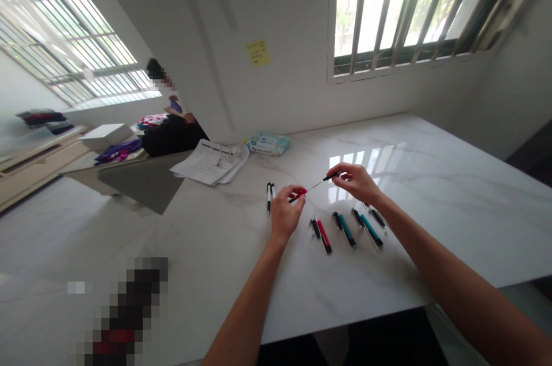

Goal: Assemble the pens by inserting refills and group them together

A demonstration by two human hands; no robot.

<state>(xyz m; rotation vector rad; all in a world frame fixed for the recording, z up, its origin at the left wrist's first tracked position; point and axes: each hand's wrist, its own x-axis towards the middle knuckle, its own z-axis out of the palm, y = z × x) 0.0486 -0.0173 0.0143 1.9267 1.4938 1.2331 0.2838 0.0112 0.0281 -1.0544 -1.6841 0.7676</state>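
Pinched in my left hand (288,211) is a red pen barrel (302,192), and a thin pen refill (315,186) sticks out of its end toward the right. My right hand (356,181) grips a black pen part (331,176) close to the refill's far tip. Whether the refill touches that black part is too small to tell. Below my hands lie pen pieces in groups: a red barrel (323,232) beside a black part (316,229), and two teal barrels (347,231) with black parts and thin refills. Black and white pens (269,198) lie left of my left hand.
A paper stack (207,165) with glasses on it and a blue-white wipes pack (269,143) stand at the table's back left. A yellow note (259,53) is on the wall. Another person (175,103) is at the far left, near a white box (107,135). More black pieces (378,218) lie beneath my right forearm.
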